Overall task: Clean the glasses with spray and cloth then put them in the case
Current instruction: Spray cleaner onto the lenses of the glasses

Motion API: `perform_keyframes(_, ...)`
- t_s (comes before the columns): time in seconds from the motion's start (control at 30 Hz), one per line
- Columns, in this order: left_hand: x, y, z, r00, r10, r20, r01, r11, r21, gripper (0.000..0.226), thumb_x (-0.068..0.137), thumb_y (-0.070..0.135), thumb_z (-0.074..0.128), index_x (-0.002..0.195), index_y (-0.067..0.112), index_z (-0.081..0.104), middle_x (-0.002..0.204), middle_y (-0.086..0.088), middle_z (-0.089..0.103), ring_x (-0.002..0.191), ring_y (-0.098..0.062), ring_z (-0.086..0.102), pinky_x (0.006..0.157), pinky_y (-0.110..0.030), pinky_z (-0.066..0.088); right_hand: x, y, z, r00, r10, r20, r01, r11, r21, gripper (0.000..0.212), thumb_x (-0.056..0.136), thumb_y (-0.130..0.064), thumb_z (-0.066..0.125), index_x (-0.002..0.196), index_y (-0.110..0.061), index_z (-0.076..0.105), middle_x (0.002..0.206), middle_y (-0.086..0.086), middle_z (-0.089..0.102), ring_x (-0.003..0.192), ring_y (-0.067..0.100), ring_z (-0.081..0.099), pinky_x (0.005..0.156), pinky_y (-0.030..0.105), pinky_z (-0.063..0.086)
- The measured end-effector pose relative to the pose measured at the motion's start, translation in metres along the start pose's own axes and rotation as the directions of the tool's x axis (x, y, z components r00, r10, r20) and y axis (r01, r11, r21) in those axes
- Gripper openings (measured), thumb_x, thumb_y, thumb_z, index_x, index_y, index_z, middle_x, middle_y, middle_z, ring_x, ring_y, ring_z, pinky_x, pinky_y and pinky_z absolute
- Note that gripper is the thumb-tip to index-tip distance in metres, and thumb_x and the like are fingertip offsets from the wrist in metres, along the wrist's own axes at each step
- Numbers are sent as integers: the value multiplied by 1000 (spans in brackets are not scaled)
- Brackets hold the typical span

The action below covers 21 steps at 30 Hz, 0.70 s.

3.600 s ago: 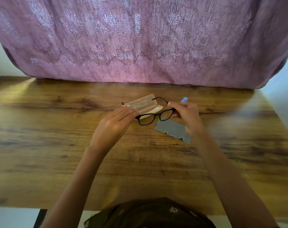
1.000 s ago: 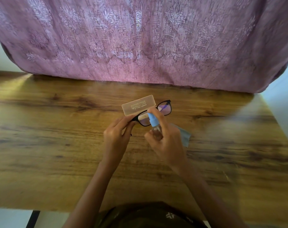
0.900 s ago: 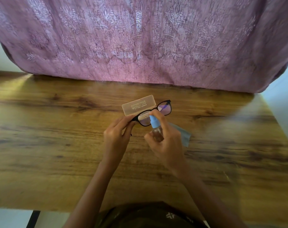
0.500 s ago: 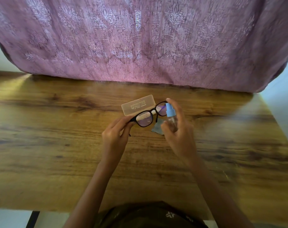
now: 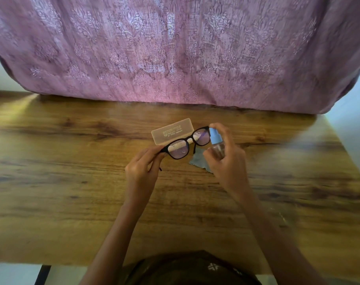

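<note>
Shifted sideways to the frame's outer end, the right hand [image 5: 228, 165] grips the spray bottle [image 5: 215, 139], forefinger on its cap, likely to mist that lens. The left hand [image 5: 141, 169] pinches the glasses [image 5: 189, 139] by the opposite corner, sparing the lenses, above the cloth [image 5: 198, 161] and case [image 5: 168, 131] on the desk [image 5: 72, 182].
</note>
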State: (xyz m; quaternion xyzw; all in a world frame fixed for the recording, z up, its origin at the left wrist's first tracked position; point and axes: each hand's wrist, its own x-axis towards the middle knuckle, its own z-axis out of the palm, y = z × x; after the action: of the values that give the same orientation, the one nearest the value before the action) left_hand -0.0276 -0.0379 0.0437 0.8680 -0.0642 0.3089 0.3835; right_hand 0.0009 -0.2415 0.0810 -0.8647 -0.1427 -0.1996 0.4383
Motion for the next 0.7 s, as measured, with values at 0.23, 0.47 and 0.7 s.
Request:
perform_keyframes(0.23,-1,-1,0,1000,6,8,-6,1000,0,20,87,4,68,107,3,71,97,-4,72,85,-2,60,72,-7,48,-3,-1,1,996,-16,-87,14,1000,-27,46,80,-3,68,124,-9,55,53,-9,42,46,11,44,47,8,36)
perform_keyframes(0.47,0,1,-1,1000,-2,4,2,1000,-3,19,88,5,67,107,3,71,97,-4,72,84,-3,61,71,-9,49,-4,0,4,994,-38,-102,40,999,17,47,82,-9,64,128,-7,54,56,-21,35,51,-2,47,52,2,34)
perform_keyframes(0.7,-1,2,-2,1000,1,6,-1,1000,-21,21,88,8,66,108,4,70,99,3,68,83,-3,61,71,-9,50,-8,-1,7,984,-43,-170,47,999,19,45,81,-14,63,126,-8,55,60,-23,39,54,-4,49,54,1,37)
